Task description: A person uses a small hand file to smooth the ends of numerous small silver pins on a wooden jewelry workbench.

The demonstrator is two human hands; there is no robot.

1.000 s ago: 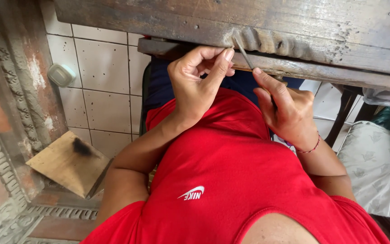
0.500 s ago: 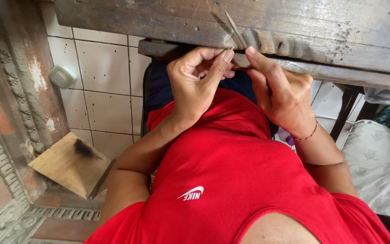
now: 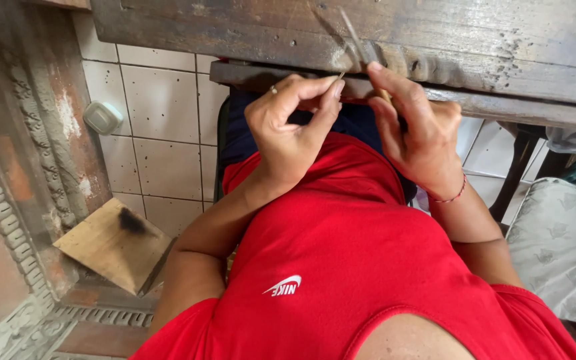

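My left hand (image 3: 293, 130) is raised at the front edge of the worn wooden workbench (image 3: 448, 40). Its thumb and forefinger pinch a tiny object that is too small to identify, and a thin ring sits on one finger. My right hand (image 3: 416, 130) is just to the right, almost touching the left fingertips. It grips a thin metal tool (image 3: 357, 39) that slants up and left over the bench edge. A red thread bracelet circles my right wrist. My red shirt (image 3: 341, 267) fills the lower view.
A carved brick wall (image 3: 15, 167) runs down the left side. On the tiled floor (image 3: 161, 127) lie a wooden board (image 3: 111, 243) with a burnt spot and a small white rounded object (image 3: 103, 117). Pale patterned fabric (image 3: 558, 247) is at the right, beside a dark bench leg.
My right hand has moved up and left toward my left hand. The metal tool now reaches further over the bench edge. My left hand stays pinched in nearly the same place.
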